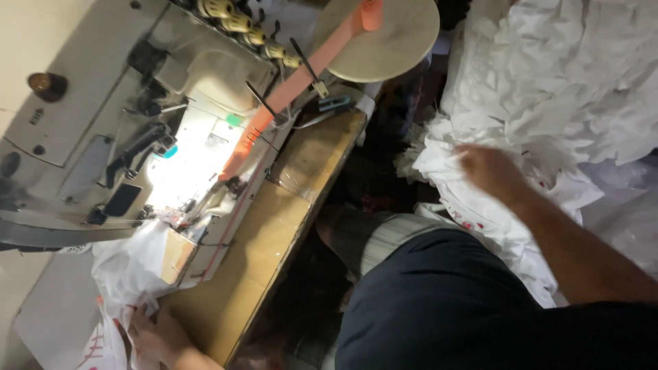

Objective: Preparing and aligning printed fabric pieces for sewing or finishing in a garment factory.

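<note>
Standing on a wooden bench (274, 240) in a dim room, a grey sewing machine (103, 116) is lit at its needle. The left hand (157, 336) presses flat, fingers open, on white cloth (123, 274) under the machine. The right hand (490, 168), blurred, touches the white fabric pile (548, 89); its grip cannot be told.

right hand (488, 168): blurred, grip on white fabric pile (548, 89) not discernible | left hand (154, 336): fingertips hidden under white cloth (123, 274), wrist cut off by bottom edge | sewing machine (123, 116): needle area washed out by glare, left side cropped
</note>
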